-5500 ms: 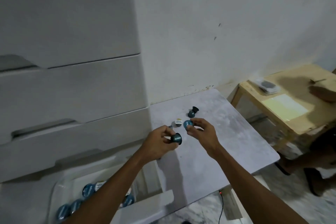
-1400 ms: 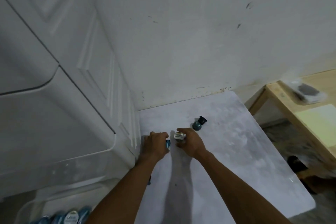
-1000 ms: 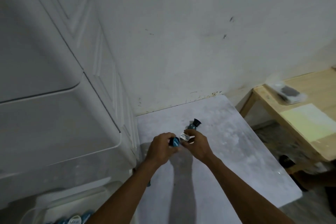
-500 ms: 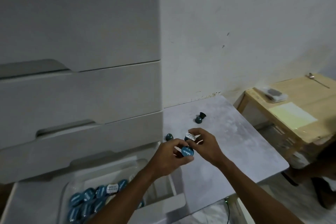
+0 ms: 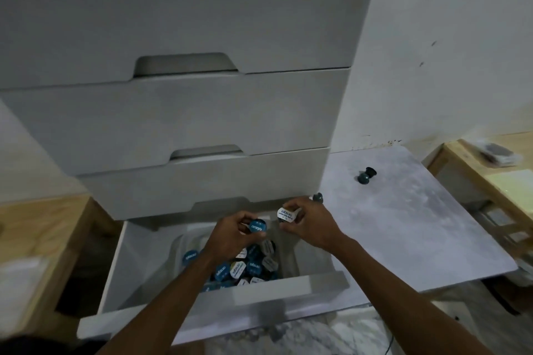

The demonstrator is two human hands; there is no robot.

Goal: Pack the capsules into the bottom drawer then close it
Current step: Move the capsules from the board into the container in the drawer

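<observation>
- Left hand point(image 5: 230, 235) pinches a blue-lidded capsule point(image 5: 258, 228) over the open bottom drawer point(image 5: 219, 298).
- Right hand point(image 5: 310, 225), at 3 o'clock of it, grips a white-lidded capsule point(image 5: 285, 214).
- Loose capsules point(image 5: 245, 266) fill the drawer, apparently inside a clear bag.
- Two dark capsules point(image 5: 366, 176) lie on the marble table point(image 5: 418, 225) at 2 o'clock.

Lighting dim and flat throughout, with a grey-blue cast; source not visible. Soft shadow lies inside the open bottom drawer point(image 5: 219, 297) and under its front. No glare. Wide-angle bending at the edges. Left margin and the wooden table point(image 5: 490, 170) at right are blurred; centre reasonably sharp.
</observation>
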